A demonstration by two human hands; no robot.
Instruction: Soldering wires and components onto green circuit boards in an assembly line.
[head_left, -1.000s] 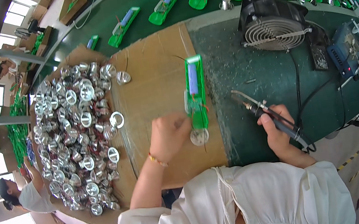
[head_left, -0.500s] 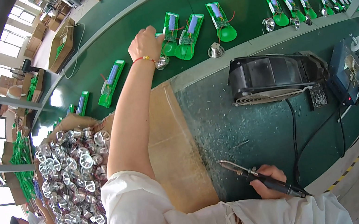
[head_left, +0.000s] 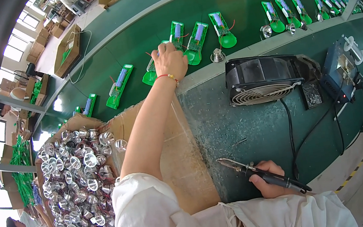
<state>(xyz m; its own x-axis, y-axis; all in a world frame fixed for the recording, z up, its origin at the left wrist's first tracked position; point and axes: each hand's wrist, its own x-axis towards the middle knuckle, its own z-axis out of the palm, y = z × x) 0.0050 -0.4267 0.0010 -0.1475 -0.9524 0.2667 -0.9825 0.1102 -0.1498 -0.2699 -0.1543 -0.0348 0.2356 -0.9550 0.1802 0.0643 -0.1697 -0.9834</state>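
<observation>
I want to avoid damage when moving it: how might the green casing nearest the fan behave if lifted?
The green casing is probably stiff, since it looks like moulded plastic. It may feel heavier toward the end holding the blue cylinder. The thin red wire sticks out past its side, so it could snag.

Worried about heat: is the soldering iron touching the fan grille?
Apart: the head view shows green bench between the soldering iron and the fan grille.
</observation>
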